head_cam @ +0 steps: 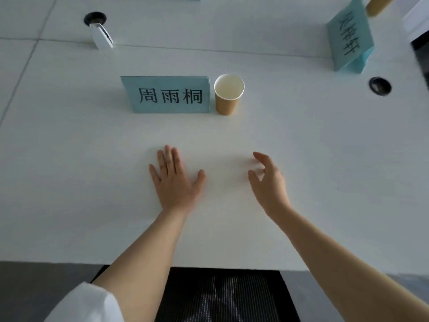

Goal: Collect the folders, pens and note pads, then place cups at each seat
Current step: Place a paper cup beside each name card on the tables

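A tan paper cup (228,95) with a white inside stands upright on the white table (301,170), touching the right end of a light-blue name card (167,94). My left hand (175,180) lies flat on the table, palm down, fingers spread, nearer to me than the card. My right hand (269,182) hovers just right of it with fingers loosely curled and apart, holding nothing. Both hands are well short of the cup. At the top right edge, part of a second tan cup (377,4) shows. No folders, pens or note pads are in view.
A second blue name card (350,40) stands at the far right. A small white stand (101,34) sits by a round cable hole (95,17) at the far left; another hole (380,86) is at the right. A black mesh chair (216,296) is under the near table edge.
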Available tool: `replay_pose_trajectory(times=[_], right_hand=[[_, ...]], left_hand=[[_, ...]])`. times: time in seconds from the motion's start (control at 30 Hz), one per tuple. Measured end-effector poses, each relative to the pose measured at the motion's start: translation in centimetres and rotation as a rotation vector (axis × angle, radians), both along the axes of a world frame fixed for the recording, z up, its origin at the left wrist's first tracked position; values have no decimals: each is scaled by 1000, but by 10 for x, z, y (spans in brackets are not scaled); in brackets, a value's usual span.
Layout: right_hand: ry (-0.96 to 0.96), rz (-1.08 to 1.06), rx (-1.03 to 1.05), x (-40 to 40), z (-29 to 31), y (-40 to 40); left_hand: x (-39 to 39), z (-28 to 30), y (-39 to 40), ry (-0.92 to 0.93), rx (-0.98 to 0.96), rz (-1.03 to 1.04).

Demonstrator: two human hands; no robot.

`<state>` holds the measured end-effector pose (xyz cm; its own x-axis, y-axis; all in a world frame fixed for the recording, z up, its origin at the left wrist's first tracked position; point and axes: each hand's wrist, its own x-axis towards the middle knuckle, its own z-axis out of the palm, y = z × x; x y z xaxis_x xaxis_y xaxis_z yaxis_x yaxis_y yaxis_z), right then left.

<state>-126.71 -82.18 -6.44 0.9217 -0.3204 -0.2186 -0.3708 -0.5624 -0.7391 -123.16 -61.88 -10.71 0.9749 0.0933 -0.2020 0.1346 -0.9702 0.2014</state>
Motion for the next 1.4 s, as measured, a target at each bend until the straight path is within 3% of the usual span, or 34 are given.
replay_pose_trajectory(times=[0.23,0.67,1.1,1.4], right_hand=[[154,60,-5,-108,28,-4],[89,-262,147,-267,97,-113],[59,-554,90,-456,113,-360],[42,-578,100,-465,118,-474]], left_hand=[[-50,53,-4,122,-319,-20],[-204,130,-160,132,-621,-203],[-360,156,-417,205,-684,-269],[-358,161,-530,218,-654,-373]])
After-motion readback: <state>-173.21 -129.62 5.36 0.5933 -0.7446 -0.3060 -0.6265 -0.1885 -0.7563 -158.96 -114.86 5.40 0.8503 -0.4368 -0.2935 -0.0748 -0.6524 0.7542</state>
